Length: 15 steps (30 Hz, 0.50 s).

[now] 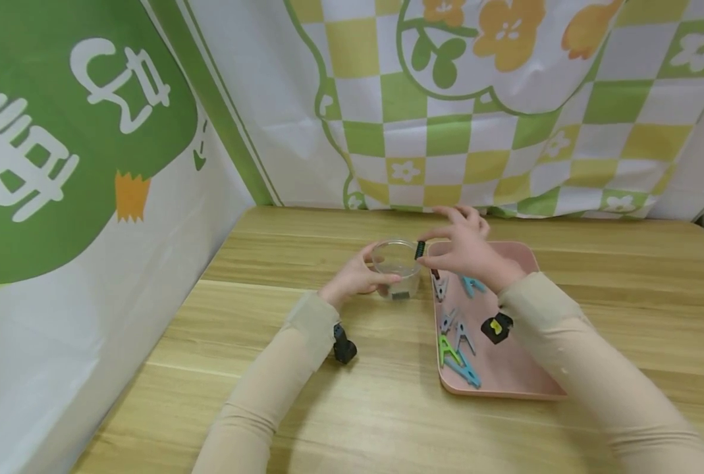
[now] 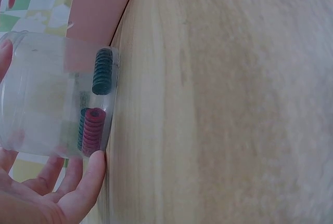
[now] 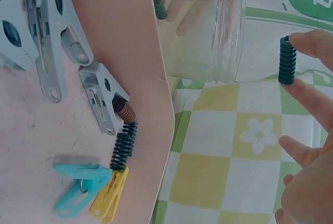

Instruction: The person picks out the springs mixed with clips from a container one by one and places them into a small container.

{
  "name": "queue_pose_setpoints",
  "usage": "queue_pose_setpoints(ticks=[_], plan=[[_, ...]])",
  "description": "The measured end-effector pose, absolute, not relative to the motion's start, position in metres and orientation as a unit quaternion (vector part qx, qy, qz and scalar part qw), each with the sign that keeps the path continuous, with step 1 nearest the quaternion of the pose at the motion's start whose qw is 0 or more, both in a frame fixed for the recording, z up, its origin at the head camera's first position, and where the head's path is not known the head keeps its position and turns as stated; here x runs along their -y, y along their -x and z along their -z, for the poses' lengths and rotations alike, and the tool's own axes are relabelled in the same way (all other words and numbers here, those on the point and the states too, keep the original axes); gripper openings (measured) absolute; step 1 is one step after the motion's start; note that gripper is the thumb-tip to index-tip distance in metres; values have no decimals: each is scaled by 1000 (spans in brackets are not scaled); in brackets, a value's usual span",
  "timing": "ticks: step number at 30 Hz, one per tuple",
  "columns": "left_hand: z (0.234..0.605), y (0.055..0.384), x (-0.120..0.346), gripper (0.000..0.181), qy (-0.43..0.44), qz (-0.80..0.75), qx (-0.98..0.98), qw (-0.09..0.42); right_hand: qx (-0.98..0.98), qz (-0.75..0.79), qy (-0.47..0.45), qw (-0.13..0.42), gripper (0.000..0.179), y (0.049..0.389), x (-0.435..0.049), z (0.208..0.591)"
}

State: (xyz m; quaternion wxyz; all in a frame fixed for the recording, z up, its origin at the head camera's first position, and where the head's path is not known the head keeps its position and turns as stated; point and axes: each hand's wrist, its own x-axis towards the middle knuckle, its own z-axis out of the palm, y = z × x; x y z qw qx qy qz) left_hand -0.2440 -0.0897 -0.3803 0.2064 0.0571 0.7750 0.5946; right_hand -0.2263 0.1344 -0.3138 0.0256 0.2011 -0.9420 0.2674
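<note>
Between thumb and a finger, my right hand [image 1: 467, 247] pinches a dark green coil spring [image 3: 287, 61] by its two ends, just right of the rim of a clear plastic jar [image 1: 394, 263]. My left hand [image 1: 357, 273] grips that jar round its side as it stands on the table. Inside the jar, the left wrist view shows a red spring [image 2: 93, 132] and dark green springs [image 2: 102, 71] at the bottom. Beside the jar, a pink tray [image 1: 517, 382] holds clothespins, another dark green spring [image 3: 124, 146] and a brown spring [image 3: 124, 109].
Among the tray's clothespins are grey ones [image 3: 47, 37], a yellow one [image 3: 109, 195], a bright green one [image 1: 448, 349] and blue ones [image 1: 464, 370]. A wooden table [image 1: 375, 395] lies under everything. Behind it hangs a checked cloth [image 1: 446, 158].
</note>
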Motion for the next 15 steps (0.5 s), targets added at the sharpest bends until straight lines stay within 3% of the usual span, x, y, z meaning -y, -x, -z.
queue_pose_setpoints(ticks=[15], plan=[[382,245,90,85,-54,-595,-775,205,942,-249,-222,38,35,228,-127,312]])
